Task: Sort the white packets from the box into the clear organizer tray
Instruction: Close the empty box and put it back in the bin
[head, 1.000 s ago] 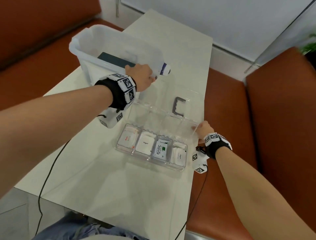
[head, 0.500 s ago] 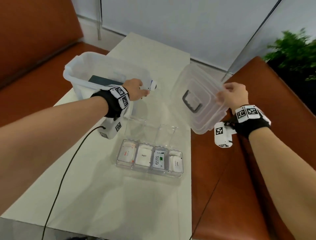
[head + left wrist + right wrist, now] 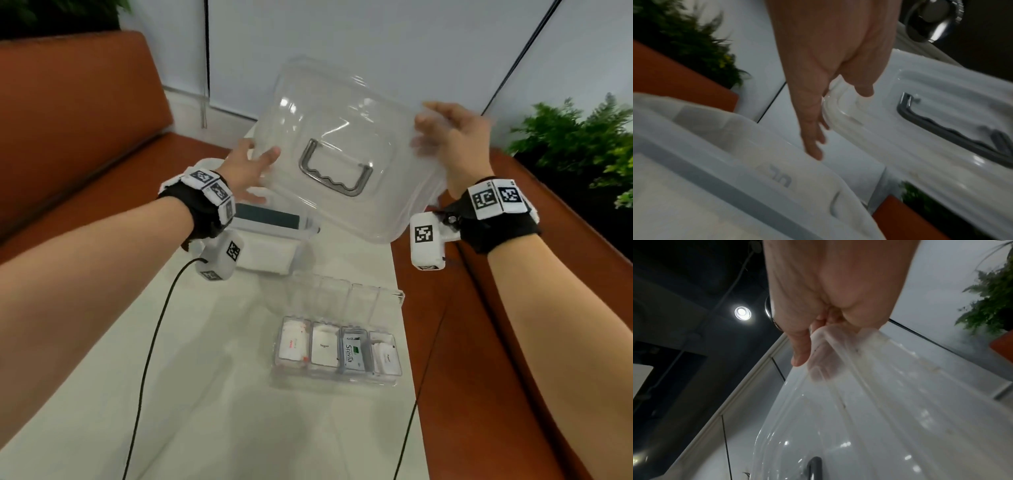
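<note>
I hold a clear box lid (image 3: 342,130) with a grey handle (image 3: 335,174) up above the table. My right hand (image 3: 445,137) pinches its right edge; in the right wrist view the fingers (image 3: 822,369) show through the lid (image 3: 879,402). My left hand (image 3: 253,164) touches the left edge with straight fingers, its thumb on the lid's rim (image 3: 838,104). The white box (image 3: 270,253) stands under the lid with a dark flat item (image 3: 267,217) inside. The clear organizer tray (image 3: 337,380) lies nearer me, with white packets (image 3: 323,344) in its compartments.
The tray's own clear flap (image 3: 342,298) stands raised behind the compartments. Black cables (image 3: 150,342) trail over the white table (image 3: 205,411). Orange benches (image 3: 513,342) flank the table on both sides. A green plant (image 3: 575,137) stands at the right.
My right hand lifted the lid from the table's right side to in front of me. My left hand left the box and reached the lid's left edge. My view tilted upward.
</note>
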A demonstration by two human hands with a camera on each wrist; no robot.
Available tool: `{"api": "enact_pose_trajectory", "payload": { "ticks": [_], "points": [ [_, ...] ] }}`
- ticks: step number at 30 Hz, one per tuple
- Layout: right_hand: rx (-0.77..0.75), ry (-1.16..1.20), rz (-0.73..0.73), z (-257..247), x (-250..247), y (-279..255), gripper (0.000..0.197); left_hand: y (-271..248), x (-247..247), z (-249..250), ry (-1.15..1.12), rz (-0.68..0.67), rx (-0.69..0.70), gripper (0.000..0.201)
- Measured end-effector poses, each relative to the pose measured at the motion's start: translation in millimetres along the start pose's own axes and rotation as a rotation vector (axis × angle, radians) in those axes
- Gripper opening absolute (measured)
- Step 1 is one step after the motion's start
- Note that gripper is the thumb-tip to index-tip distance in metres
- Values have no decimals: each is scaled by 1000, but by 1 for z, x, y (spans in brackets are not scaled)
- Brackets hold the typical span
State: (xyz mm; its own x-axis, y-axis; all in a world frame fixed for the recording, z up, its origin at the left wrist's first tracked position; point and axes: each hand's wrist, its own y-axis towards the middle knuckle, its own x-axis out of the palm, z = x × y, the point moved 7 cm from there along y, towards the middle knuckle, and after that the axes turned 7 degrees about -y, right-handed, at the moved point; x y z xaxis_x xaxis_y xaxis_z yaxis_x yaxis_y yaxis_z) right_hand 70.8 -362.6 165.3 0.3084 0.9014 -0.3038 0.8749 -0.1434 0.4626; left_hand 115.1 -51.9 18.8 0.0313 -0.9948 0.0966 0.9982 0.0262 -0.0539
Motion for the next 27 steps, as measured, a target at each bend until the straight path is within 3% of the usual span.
{"api": "enact_pose_trajectory", "payload": {
  "ticks": [2,4,7,9,12,14,17,19,21,24,27],
  "points": [
    [15,-18,46,4,15,5,30,-2,-24,3,-169,27,36,31],
    [166,-83,43,23,33,8,44,-4,-47,2,-211,72,30,15],
    [615,-59,-307,70,87,-20,66,-1,-76,-4,-228,127,-52,13],
    [709,-21,-438,89,121,-41,63,2,-94,-13,-194,171,-116,24],
    [701,-103,-392,109,156,-52,45,7,-115,-23,-76,237,-157,19],
    [702,-143,-306,119,169,-56,37,10,-128,-29,75,306,-175,32],
    [664,-381,-242,124,178,-59,40,10,-140,-29,567,331,-192,49],
    [582,-595,-246,121,181,-56,41,9,-141,-31,779,341,-194,55],
    [533,-752,-287,119,186,-55,38,10,-141,-38,802,339,-208,54],
    [550,-791,-285,119,189,-57,22,11,-141,-49,674,302,-224,48],
    [571,-788,-215,113,185,-61,35,8,-144,-49,608,283,-211,38]
  ]
}}
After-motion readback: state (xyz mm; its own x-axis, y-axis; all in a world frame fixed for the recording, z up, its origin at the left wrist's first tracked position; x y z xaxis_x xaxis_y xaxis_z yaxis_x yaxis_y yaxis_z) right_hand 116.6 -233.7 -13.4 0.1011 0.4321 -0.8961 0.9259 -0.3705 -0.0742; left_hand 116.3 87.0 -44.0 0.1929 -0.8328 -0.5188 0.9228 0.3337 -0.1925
